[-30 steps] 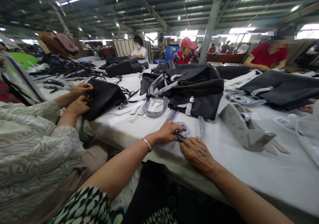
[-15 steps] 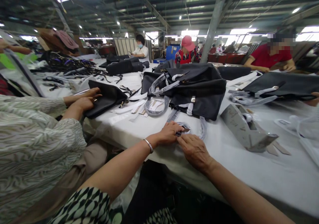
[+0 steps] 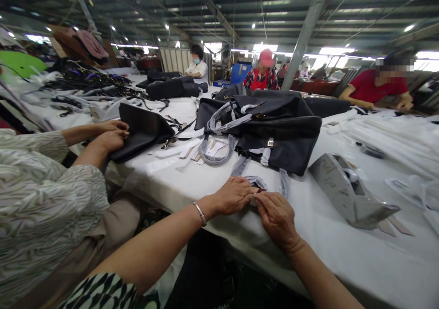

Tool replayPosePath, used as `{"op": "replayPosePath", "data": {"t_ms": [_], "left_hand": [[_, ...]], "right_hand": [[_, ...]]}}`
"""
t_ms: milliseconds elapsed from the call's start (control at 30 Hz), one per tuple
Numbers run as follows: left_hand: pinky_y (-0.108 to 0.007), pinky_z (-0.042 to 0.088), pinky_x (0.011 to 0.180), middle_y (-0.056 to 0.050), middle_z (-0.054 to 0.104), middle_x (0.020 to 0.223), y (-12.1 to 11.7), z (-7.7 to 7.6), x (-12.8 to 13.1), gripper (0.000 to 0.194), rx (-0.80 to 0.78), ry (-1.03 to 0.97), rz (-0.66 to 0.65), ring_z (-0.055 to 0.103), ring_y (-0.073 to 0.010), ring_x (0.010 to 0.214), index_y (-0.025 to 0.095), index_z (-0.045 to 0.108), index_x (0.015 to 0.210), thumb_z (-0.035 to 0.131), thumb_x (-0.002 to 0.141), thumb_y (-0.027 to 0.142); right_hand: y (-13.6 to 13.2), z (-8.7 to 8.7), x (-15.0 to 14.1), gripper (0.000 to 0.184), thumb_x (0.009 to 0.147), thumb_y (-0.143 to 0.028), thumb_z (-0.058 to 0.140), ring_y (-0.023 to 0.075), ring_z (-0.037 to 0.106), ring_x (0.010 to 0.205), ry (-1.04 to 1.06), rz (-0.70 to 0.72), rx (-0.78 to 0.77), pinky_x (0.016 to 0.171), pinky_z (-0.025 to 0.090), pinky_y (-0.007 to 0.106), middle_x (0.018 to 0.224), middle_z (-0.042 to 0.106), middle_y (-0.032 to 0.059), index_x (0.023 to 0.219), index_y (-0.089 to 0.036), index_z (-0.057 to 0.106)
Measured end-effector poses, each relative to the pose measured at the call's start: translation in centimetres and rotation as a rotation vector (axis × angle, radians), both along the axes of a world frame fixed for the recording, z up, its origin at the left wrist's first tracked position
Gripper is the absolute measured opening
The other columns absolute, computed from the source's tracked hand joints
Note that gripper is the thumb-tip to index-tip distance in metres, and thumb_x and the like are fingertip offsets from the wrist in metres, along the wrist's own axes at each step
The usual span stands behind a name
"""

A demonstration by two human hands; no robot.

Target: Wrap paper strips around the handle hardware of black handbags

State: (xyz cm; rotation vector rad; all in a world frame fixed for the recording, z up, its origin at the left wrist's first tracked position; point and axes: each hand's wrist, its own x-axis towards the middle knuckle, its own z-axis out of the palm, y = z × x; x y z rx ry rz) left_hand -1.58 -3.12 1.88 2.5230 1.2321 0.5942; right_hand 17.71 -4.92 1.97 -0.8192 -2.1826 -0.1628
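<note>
A black handbag (image 3: 277,130) lies on the white table (image 3: 343,249), its handles wrapped in clear plastic. One wrapped handle (image 3: 258,181) loops toward me at the table's near edge. My left hand (image 3: 235,194), a bangle on its wrist, is closed in a pinch on that handle. My right hand (image 3: 277,217) meets it from the right, fingers pinched on the same handle wrapping. Both hands touch at the fingertips.
A grey metal tape dispenser (image 3: 346,192) stands right of my hands. At left, a co-worker in a striped top holds another black bag (image 3: 140,130). More bags, straps and paper strips (image 3: 181,151) cover the table. Other people sit at the far side.
My hands have drawn slightly nearer me along the handle, fingertips now pinched together. The view shifted, so the bag at far right has left the picture. The co-worker's bag tilted up.
</note>
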Motion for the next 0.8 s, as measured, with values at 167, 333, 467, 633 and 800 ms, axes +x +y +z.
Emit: {"op": "replayPosePath", "data": {"t_ms": [167, 333, 467, 633, 800], "left_hand": [[-0.039, 0.035, 0.092, -0.004, 0.067, 0.104, 0.1, 0.8, 0.7, 0.028, -0.068, -0.052, 0.125, 0.05, -0.0247, 0.107, 0.025, 0.07, 0.106, 0.045, 0.094, 0.027], [-0.04, 0.034, 0.096, -0.003, 0.067, 0.103, 0.3, 1.4, 0.6, 0.026, -0.159, -0.116, 0.131, 0.05, -0.0232, 0.11, 0.024, 0.068, 0.105, 0.052, 0.084, 0.018], [-0.039, 0.035, 0.095, -0.002, 0.067, 0.104, 0.3, 1.4, 0.7, 0.028, -0.167, -0.182, 0.182, 0.052, -0.0223, 0.107, 0.025, 0.066, 0.11, 0.049, 0.087, 0.023], [-0.031, 0.038, 0.084, 0.002, 0.065, 0.079, 0.5, 1.1, 1.7, 0.015, -0.13, -0.231, 0.29, 0.055, -0.0186, 0.09, 0.023, 0.07, 0.09, 0.058, 0.081, 0.027], [-0.029, 0.04, 0.078, 0.004, 0.065, 0.069, 0.9, 1.0, 2.4, 0.016, -0.155, -0.335, 0.383, 0.056, -0.0168, 0.08, 0.025, 0.07, 0.087, 0.06, 0.076, 0.021]], "right_hand": [[1.2, -0.8, 0.1, 0.022, 0.096, -0.02, 0.048, 0.0188, 0.063, 0.086, 0.093, 0.0, -0.047, 0.084, 0.048, 0.032, 0.092, 0.072, 0.0061, 0.097, -0.018, 0.07], [2.9, -0.1, -0.1, 0.02, 0.089, -0.031, 0.054, 0.0192, 0.065, 0.084, 0.183, -0.032, -0.449, 0.078, 0.049, 0.031, 0.089, 0.072, 0.0026, 0.088, -0.023, 0.072], [4.4, 1.3, -0.2, 0.018, 0.079, -0.034, 0.058, 0.0183, 0.063, 0.073, 0.166, -0.023, -0.775, 0.071, 0.046, 0.03, 0.078, 0.07, 0.0017, 0.077, -0.021, 0.07], [5.9, 2.0, -0.1, 0.016, 0.071, -0.033, 0.059, 0.0134, 0.052, 0.058, 0.118, 0.014, -0.951, 0.057, 0.038, 0.026, 0.063, 0.06, -0.0009, 0.069, -0.018, 0.063], [6.3, 1.7, 0.0, 0.018, 0.067, -0.028, 0.064, 0.0137, 0.053, 0.066, 0.126, -0.078, -0.866, 0.063, 0.039, 0.026, 0.076, 0.062, -0.0001, 0.081, -0.017, 0.06]]}}
